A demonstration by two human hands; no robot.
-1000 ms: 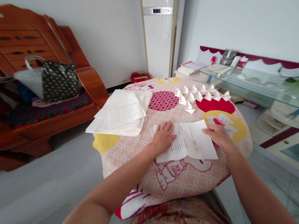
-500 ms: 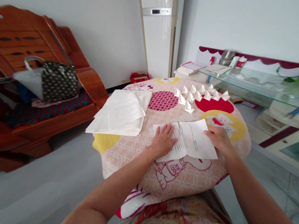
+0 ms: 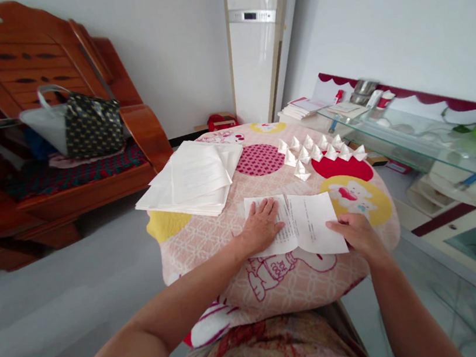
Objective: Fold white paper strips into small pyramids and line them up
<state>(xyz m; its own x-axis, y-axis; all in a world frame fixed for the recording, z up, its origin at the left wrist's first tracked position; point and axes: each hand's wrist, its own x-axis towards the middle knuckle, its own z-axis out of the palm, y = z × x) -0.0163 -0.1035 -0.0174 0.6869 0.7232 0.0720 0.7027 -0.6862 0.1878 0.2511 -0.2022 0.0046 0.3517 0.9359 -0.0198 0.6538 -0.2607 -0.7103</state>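
Note:
A printed sheet of paper (image 3: 315, 221) with a crease down its middle lies near the front of the cloth-covered table (image 3: 204, 254). Flat on its left half rests my left hand (image 3: 263, 225), fingers stretched out. My right hand (image 3: 356, 233) pinches the sheet's right edge between thumb and fingers. Beyond the sheet, several small folded paper boats (image 3: 302, 170) stand in rows at the back right of the table. To the left is a stack of printed paper sheets (image 3: 197, 175).
A glass-topped cabinet (image 3: 426, 134) with cups, papers and a green-rimmed dish runs along the right. On the left, a wooden bench (image 3: 36, 65) holds a black patterned bag (image 3: 93, 125). A tall white air conditioner (image 3: 255, 64) stands behind the table.
My right hand has shifted slightly down and to the right along the sheet's edge. My left hand stays pressed on the paper.

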